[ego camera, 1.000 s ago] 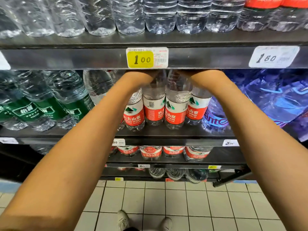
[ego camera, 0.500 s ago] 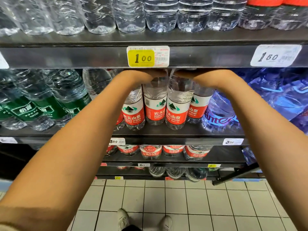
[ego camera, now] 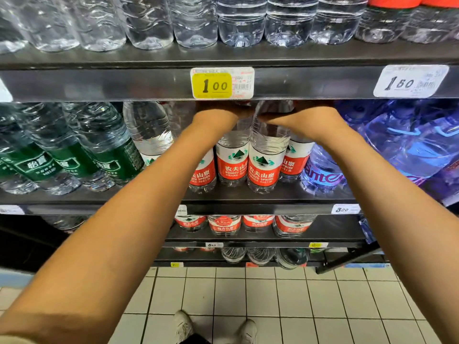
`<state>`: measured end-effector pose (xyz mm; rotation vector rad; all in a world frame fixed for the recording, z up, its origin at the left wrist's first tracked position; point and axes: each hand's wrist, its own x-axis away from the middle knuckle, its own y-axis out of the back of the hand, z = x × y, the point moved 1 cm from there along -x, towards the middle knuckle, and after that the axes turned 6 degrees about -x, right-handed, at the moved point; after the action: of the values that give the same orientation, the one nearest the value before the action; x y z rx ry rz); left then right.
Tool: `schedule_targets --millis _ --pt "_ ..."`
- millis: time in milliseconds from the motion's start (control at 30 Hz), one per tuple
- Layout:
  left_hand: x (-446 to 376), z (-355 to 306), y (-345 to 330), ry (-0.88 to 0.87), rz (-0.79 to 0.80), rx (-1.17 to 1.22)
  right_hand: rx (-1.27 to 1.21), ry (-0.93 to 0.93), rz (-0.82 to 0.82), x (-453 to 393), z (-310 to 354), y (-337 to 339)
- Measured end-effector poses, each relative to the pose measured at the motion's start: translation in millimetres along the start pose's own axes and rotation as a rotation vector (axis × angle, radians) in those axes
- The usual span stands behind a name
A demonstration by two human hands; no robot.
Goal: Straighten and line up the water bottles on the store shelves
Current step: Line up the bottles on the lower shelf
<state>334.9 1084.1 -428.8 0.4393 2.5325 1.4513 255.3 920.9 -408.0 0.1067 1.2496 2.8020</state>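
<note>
Reaching in under the dark metal shelf edge [ego camera: 124, 83], both bare forearms meet at the upper parts of the red-labelled bottles [ego camera: 263, 167] on the middle shelf [ego camera: 248, 208]. The left hand [ego camera: 218, 115] sits at the top of one bottle and the right hand [ego camera: 298, 117] at the top of its neighbour, but the fingers of both go up behind the shelf lip, so whether they grip the bottles or only rest on them cannot be told. These bottles are clear ribbed plastic with glossy red and white wrappers bearing a green mountain mark, and they stand upright and close together near the front of the shelf.

Left of them stand green-labelled bottles [ego camera: 74, 157] of rippled clear plastic. To the right are large blue-tinted jugs [ego camera: 397, 145], smooth and rounded. Above, a row of clear moulded bottle bases [ego camera: 241, 26] lines the top shelf, over a yellow price tag [ego camera: 213, 84] and a white price tag [ego camera: 409, 81]. Lower shelves hold more red-labelled bottles [ego camera: 224, 224]. Below lies a pale tiled floor [ego camera: 298, 306] with two light shoes [ego camera: 183, 324].
</note>
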Motion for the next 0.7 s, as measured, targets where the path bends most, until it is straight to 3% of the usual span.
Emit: schedule_targets --millis 100,233,333,567,700 --pt "4 -2 4 -0.014 -0.016 0.055 0.164 -0.027 -0.005 -7 -5 -4" --pt "15 8 16 -0.059 0.175 0.315 0.254 -0.045 -0.001 -16 -8 -4" --pt "16 13 22 -0.119 0.233 0.285 0.275 -0.042 0.036 -19 -11 -3" --pt "10 12 29 -0.187 0.285 0.183 -0.075 0.025 0.051 -15 -19 1" --pt "16 12 29 -0.178 0.236 0.235 -0.051 -0.055 0.09 -19 -22 2"
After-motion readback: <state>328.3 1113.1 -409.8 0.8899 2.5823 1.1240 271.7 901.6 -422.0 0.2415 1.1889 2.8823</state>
